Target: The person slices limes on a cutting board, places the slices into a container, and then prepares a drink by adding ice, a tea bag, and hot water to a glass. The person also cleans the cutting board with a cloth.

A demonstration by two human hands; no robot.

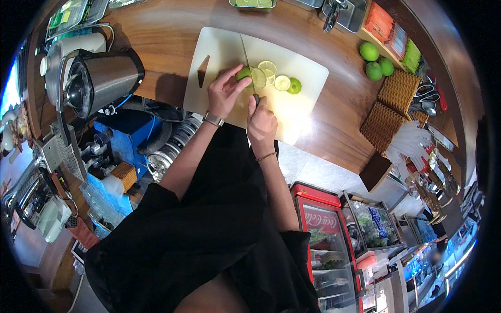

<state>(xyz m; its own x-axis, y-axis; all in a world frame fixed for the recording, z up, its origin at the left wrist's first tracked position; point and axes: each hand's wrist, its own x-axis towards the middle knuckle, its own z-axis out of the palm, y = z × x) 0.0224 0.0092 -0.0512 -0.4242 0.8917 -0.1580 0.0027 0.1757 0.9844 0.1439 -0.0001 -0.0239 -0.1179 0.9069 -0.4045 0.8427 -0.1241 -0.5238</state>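
A white cutting board (219,44) with a slot at its left end lies on the wooden counter. My left hand (223,95) pinches a cut green lime (243,73) between thumb and fingertips, near the board's middle. In my right hand (262,125) is a knife (256,97), its handle gripped in the fist. The thin blade points away from me, right against the cut side of the lime. Several round lime slices (267,69) overlap just right of the blade, and a green lime end (294,86) sits beyond them.
Three whole limes (369,51) rest by a wooden box at the right. Brown wicker baskets (382,127) stand nearer me. A metal tray of lime pieces (253,5) is at the far edge. A large dark metal appliance (104,81) stands at left; a red-framed fridge (323,224) is below right.
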